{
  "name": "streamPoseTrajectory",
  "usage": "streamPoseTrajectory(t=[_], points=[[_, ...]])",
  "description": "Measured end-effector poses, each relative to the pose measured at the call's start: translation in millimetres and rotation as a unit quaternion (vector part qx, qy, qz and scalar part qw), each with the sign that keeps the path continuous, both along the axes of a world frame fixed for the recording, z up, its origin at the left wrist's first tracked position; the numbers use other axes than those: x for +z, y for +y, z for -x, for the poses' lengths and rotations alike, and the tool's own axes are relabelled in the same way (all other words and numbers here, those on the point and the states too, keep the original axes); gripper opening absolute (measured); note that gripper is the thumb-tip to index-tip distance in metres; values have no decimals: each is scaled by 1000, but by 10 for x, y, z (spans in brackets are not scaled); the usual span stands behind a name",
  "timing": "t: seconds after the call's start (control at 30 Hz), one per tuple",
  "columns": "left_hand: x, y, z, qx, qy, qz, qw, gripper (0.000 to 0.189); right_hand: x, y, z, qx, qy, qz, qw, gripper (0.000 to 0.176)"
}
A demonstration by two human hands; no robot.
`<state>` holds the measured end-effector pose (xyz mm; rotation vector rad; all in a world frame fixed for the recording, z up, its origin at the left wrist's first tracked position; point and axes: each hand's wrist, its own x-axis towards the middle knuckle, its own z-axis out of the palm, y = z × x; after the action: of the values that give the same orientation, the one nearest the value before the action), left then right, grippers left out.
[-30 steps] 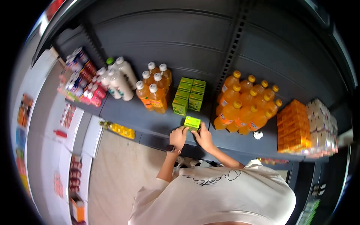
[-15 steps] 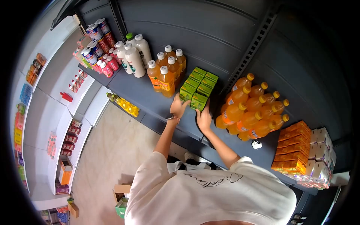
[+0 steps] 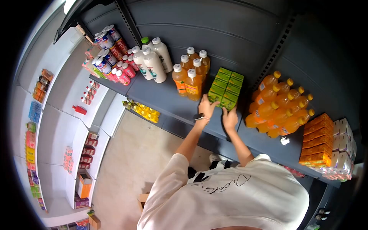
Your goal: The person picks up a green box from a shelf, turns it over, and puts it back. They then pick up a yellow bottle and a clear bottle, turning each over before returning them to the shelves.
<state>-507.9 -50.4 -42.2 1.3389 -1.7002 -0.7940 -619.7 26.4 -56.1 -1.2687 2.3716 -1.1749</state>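
A block of green drink cartons [image 3: 225,89] stands in two columns on the dark grey shelf. My left hand [image 3: 207,108], with a dark band at the wrist, is against the block's front left corner, its thumb stretched across the front. At the front right, my right hand [image 3: 229,118] has its fingers along the cartons. The two hands hold the front cartons between them; some fingertips are hidden. Orange drink bottles with white caps [image 3: 193,84] stand close to the left of my left hand.
Yellow-capped orange soda bottles [image 3: 281,107] stand to the right, with a crumpled white scrap [image 3: 284,141] before them. Orange cartons [image 3: 317,142] are stacked farther right. White bottles [image 3: 154,66] and cans [image 3: 109,55] fill the left end. Yellow bottles [image 3: 143,111] sit on a lower shelf.
The front green cartons, turned and uneven before, now line up with the rows behind. Both hands remain at the block's front. The whole view has shifted, with the shelf appearing farther right.
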Motion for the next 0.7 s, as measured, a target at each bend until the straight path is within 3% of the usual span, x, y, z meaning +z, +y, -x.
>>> streamPoseTrajectory(t=[0.07, 0.1, 0.17, 0.2, 0.23, 0.3, 0.37, 0.4, 0.43, 0.47, 0.5, 0.57, 0.6, 0.7], points=[[68, -46, -93, -28, -12, -26, 999, 61, -57, -41, -21, -4, 18, 13, 1000, 76], [72, -70, -140, -51, 19, -58, 997, 72, -63, -78, -15, -6, 20, 13, 1000, 75], [54, 119, -258, -42, 74, 8, 996, 86, 56, -39, -57, 0, -33, -42, 999, 78], [111, 231, -405, -73, 124, 4, 990, 91, 9, -40, -81, -11, -30, -4, 999, 80], [204, 377, -624, -90, 179, -3, 980, 83, -90, -83, -116, -14, -26, 38, 999, 83], [201, 790, -1166, -111, 270, -3, 956, 73, -408, 53, -201, -59, -147, 87, 984, 83], [68, 1231, -1947, -65, 220, 7, 973, 65, -431, 374, -613, -66, -12, 126, 990, 80], [3, 1415, -2410, -39, 125, -20, 991, 61, -275, 503, -927, -47, -52, 151, 986, 76], [-236, 1653, -2867, 1, 50, -3, 999, 58, -102, 659, -1258, -20, -93, 168, 981, 72], [-545, 1935, -3372, 44, 17, -119, 992, 57, -49, 797, -1526, 18, 15, 126, 992, 69], [-1160, 2211, -3925, 76, -38, -173, 981, 54, -55, 907, -1782, 55, 125, 89, 987, 65], [-2650, 3108, -5216, 129, -82, -246, 957, 49, -214, 1029, -2280, 113, 157, 56, 979, 57], [-2720, 3552, -5700, 207, -13, -448, 870, 44, -349, 1039, -2519, 167, 140, 26, 976, 54], [-2726, 4901, -6821, 348, -118, -545, 754, 31, -534, 900, -3328, 324, 86, -123, 934, 41]])
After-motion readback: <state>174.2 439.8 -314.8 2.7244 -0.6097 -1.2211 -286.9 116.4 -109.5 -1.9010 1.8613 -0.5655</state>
